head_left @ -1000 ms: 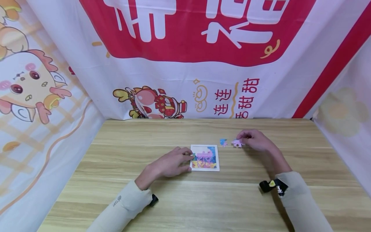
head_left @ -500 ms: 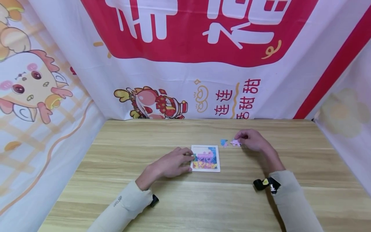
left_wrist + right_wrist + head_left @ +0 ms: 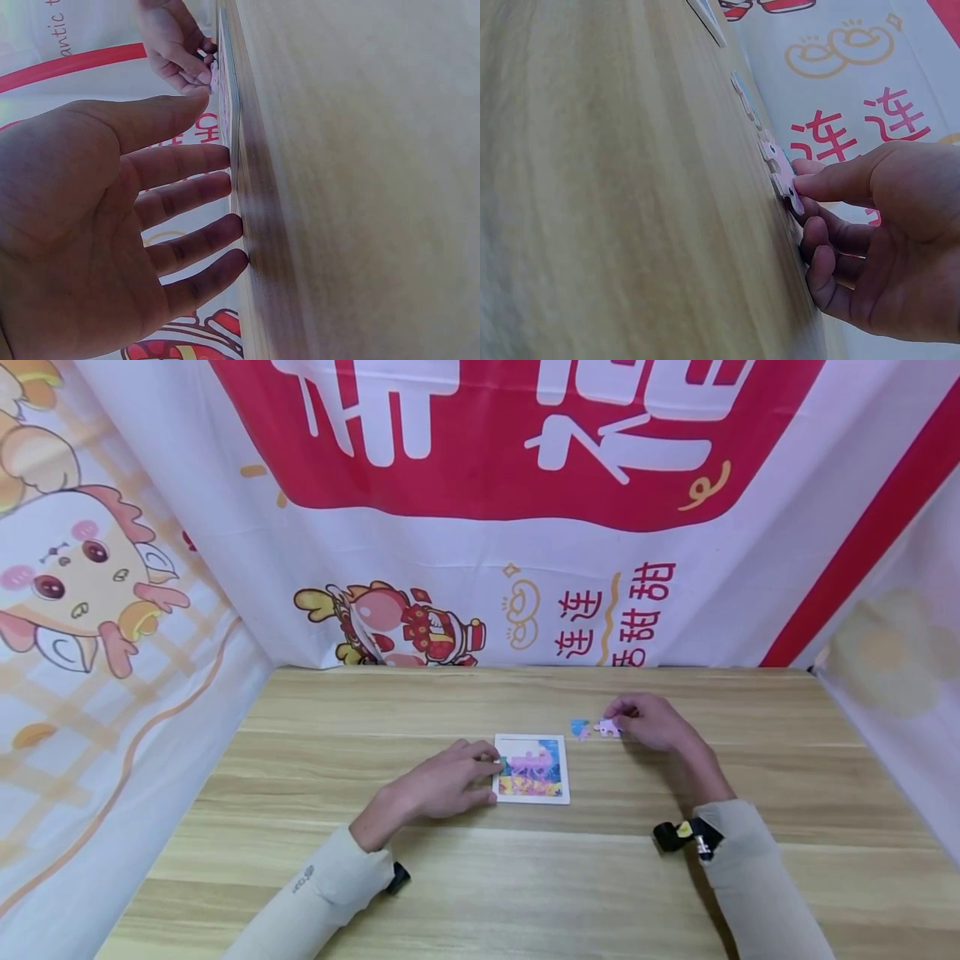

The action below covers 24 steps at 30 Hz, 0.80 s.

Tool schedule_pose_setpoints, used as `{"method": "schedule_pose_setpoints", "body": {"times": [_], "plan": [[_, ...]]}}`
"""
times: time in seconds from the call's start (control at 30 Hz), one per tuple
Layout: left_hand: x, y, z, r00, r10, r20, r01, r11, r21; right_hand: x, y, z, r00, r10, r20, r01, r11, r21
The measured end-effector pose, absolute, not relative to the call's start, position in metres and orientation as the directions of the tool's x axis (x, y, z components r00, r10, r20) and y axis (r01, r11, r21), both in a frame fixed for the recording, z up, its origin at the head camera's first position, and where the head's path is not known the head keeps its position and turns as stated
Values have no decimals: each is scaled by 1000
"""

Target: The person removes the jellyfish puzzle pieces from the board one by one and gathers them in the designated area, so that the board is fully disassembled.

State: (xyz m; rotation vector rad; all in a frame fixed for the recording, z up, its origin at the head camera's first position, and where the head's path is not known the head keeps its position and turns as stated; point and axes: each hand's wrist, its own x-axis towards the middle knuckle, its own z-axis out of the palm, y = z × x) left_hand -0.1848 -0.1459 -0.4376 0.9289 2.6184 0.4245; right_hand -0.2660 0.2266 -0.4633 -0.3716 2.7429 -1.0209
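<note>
A square jigsaw puzzle in a white tray (image 3: 531,802) lies flat on the table, with a pink, blue and yellow picture partly filled in. My left hand (image 3: 446,781) rests at the tray's left edge, its fingers spread and fairly straight in the left wrist view. To the right of the tray, my right hand (image 3: 651,723) pinches a pink puzzle piece (image 3: 781,171) by its edge between thumb and fingers, close to the tabletop. Between that piece and the tray lies a loose blue and pink puzzle piece (image 3: 580,729).
The wooden table (image 3: 480,885) ends at the back against a hanging printed cloth (image 3: 450,552). More printed cloth hangs along the left and right sides. A black camera strap (image 3: 686,833) sits at the right sleeve cuff.
My right hand has shifted slightly left with the pink puzzle piece, bringing it nearer the blue and pink piece. The left hand and the tray keep their places.
</note>
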Motion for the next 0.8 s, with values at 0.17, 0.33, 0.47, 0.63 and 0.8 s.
{"method": "schedule_pose_setpoints", "body": {"times": [0.17,0.33,0.47,0.63,0.8], "plan": [[-184,-146,-437,-735,646,-207,550,746,375,-267,228,-463,-942,-319,-102,-169,715,-678],[-184,-145,-437,-736,644,-209,548,747,376,-266,227,-463,-939,-330,-97,-175,702,-690],[-184,-145,-436,-735,644,-211,543,746,385,-266,224,-463,-940,-327,-92,-177,704,-688],[-184,-145,-437,-734,647,-208,547,744,385,-266,223,-462,-942,-321,-94,-175,712,-680],[-185,-145,-437,-734,648,-204,552,744,376,-266,224,-461,-943,-317,-101,-164,707,-688]]}}
